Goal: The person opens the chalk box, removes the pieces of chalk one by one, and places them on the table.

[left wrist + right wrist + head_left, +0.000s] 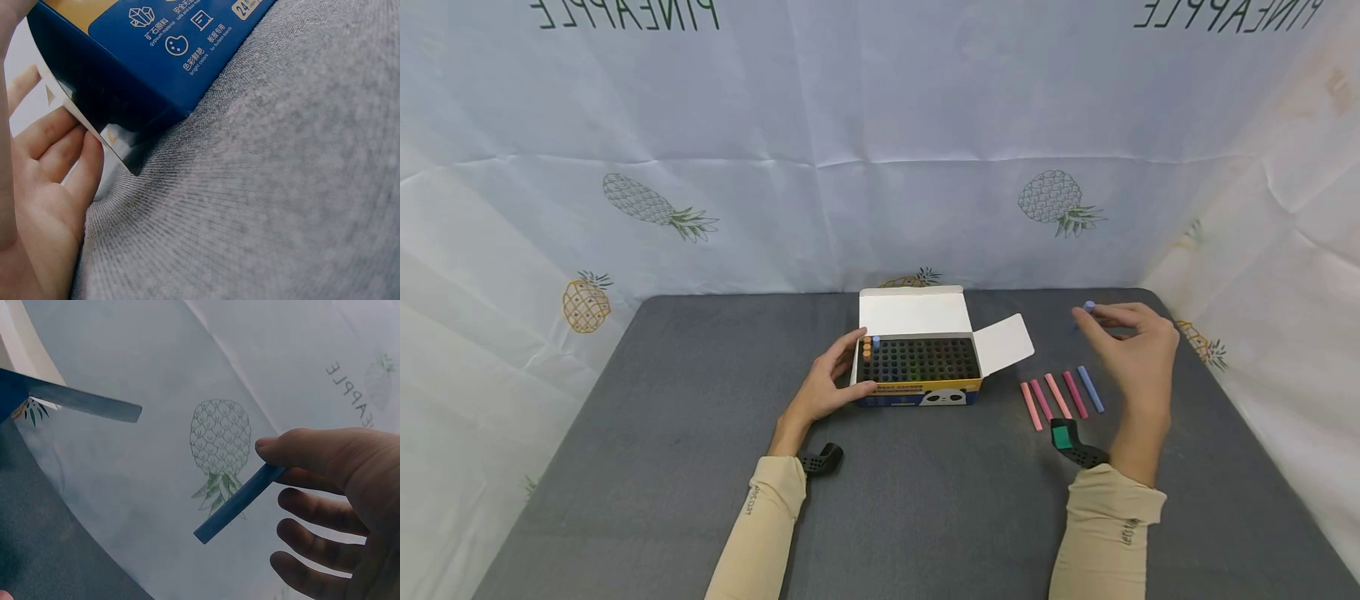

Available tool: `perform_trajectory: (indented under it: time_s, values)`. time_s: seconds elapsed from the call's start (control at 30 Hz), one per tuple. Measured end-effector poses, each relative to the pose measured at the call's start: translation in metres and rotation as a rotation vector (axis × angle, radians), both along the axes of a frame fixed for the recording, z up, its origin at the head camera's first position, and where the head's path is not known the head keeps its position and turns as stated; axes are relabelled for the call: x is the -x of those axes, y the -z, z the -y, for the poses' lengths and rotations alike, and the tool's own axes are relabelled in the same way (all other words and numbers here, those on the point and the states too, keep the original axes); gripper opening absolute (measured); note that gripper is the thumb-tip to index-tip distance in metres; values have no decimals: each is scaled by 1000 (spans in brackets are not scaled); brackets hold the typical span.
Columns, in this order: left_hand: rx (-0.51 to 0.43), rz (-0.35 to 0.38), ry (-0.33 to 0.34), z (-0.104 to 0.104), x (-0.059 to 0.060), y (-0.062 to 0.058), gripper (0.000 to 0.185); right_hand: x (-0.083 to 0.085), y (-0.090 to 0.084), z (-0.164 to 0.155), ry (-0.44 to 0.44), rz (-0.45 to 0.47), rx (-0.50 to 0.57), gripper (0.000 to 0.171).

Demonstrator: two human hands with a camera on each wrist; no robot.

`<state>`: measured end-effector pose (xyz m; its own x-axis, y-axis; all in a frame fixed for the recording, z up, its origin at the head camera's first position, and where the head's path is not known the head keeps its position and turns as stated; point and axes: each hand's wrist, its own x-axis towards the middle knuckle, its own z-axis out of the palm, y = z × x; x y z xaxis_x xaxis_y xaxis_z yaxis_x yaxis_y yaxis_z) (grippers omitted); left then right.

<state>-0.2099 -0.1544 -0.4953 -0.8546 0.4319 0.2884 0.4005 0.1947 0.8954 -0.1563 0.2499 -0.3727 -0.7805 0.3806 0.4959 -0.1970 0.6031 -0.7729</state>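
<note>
A chalk box with a blue and yellow front and a panda face stands on the table, lid and right flap folded out. My left hand holds its left end, thumb at the front corner and fingers along the side. Inside, a black holder full of holes carries several orange chalks and a blue chalk in its left columns. To the right of the box, above the table, my right hand pinches another blue chalk between thumb and fingertips, the stick's far end free.
Several chalks lie in a slanted row between the box and my right forearm: pink sticks and one blue stick at the right end. The box's white side flap juts toward them. A pineapple-print cloth hangs behind the dark grey table.
</note>
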Motion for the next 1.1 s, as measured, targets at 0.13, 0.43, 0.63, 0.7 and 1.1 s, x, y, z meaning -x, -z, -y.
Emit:
perform_trajectory:
  time_s: [0.13,0.43,0.63,0.7,1.1]
  values:
    - [7,3,-3,0,-1,-1,83,-1,2,-5,17,17,17,30]
    - [9,8,-4,-1,-1,-1,82,-6,6,-17,70,64,11,31]
    - [8,3,-5,0,-1,-1,83,-10,11,-29,124,150,-66,30]
    - [12,2,-5,0,-1,-1,84,-11,13,-34,129,177,-97,28]
    - [17,-6,-6,-1,-1,-1,82,-26,32,-71,13,643,-141,56]
